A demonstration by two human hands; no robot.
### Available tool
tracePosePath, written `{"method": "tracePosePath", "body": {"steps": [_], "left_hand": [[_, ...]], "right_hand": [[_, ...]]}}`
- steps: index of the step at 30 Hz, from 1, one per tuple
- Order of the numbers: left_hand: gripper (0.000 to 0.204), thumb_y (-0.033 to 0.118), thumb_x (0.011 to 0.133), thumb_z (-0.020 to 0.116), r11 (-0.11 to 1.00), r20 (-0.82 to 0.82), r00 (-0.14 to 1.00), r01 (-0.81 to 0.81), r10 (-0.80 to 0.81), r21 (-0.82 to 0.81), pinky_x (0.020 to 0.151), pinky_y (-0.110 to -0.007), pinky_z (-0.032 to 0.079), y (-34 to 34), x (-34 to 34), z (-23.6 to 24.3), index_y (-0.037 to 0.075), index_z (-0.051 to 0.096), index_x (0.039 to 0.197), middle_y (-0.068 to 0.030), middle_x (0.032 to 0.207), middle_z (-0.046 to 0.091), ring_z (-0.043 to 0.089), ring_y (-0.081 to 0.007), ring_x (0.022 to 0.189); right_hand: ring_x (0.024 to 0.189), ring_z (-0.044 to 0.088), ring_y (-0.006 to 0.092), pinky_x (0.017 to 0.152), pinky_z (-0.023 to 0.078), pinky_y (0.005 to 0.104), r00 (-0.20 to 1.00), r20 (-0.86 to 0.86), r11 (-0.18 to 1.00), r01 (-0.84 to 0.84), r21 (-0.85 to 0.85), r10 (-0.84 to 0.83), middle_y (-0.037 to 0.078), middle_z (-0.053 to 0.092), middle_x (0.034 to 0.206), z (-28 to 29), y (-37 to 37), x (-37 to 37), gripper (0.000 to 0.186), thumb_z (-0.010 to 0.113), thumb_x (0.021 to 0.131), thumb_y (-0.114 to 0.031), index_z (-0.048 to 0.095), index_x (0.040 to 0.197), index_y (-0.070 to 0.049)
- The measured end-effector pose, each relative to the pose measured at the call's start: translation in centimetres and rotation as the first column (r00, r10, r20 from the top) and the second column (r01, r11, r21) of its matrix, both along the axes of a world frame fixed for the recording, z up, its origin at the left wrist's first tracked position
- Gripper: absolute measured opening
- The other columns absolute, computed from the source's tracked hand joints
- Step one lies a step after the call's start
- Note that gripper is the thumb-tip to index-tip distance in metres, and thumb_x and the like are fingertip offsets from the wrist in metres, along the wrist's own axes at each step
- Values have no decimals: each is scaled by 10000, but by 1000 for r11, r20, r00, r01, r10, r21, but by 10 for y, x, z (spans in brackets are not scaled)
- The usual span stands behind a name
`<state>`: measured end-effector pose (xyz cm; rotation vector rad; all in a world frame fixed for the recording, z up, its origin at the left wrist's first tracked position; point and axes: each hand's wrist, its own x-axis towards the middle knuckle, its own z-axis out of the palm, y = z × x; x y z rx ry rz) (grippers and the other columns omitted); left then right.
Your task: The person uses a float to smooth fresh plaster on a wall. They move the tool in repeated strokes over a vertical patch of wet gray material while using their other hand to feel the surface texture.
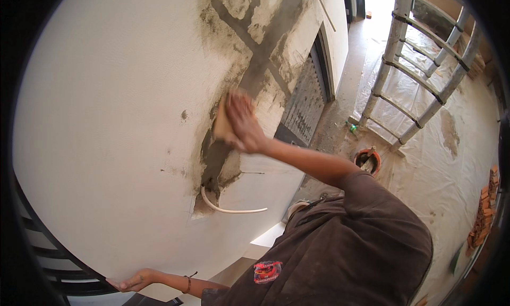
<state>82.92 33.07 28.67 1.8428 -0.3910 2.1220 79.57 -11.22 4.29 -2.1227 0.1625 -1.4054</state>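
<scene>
Fingers of the right hand point(245, 124): closed over a flat tan block point(223, 126), hand and block both blurred. Fingers of the left hand point(134, 281): extended and loosely together, gripping nothing visible; contact with the wall cannot be told.

Tan block: at the wall, over the middle of a dark grey plaster strip point(215, 160), its face turned toward the surface.

Plaster strip: runs aslant, wider at the upper end, crossed by a narrower branch above the block; edges stained and ragged.

White tube point(234, 211): comes out of the strip's lower end, below the right hand, and curves away with its far end loose.

Wall point(117, 93): off-white, with several small dark marks left of the strip.

Black bars point(48, 251): lower left, near the left hand.

Bracelet point(188, 282): dark, thin, on the left wrist.

Shirt point(366, 242): dark brown, short-sleeved, with a red print.

Ridged grey panel point(305, 107): in a dark frame, right of the strip.

Bucket point(377, 165): orange, on the floor beyond the right forearm, a tool standing in it.

Ladder point(386, 67): upright, pale rails, dark bindings at the rungs.

Plastic sheet point(425, 162): clear, creased, spread beneath and around the ladder.

Bricks point(484, 213): reddish, heaped at the far right.
</scene>
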Motion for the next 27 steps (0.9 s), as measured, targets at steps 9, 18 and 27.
{"method": "tracePosePath", "body": {"steps": [9,18,27], "left_hand": [[546,327,1099,220,995,30,998,-51,49,84,1034,-446,457,-15,6,4,-72,500,1345,-220,1334,512,519,-346,1237],[622,346,987,517,670,-57,987,-61,152,740,1187,-585,98,-129,-14,50,86,357,1529,-193,1595,272,226,-359,1487],[778,542,958,460,-108,-71,976,95,206,990,1230,-545,34,-364,-14,25,143,215,1579,-37,1650,182,139,-194,1524]], "right_hand": [[1511,86,405,1218,38,498,952,181,892,149,427,-246,260,132,1618,14,-114,8,845,414,990,-524,145,1549,49],[1474,211,437,1219,110,503,968,-62,967,-248,-63,244,240,225,1598,-79,9,-33,876,648,901,-481,289,1513,32],[1018,587,237,877,461,345,927,311,686,-88,722,-208,155,622,1092,-106,-5,-44,427,505,1025,-287,581,1285,43]]}}
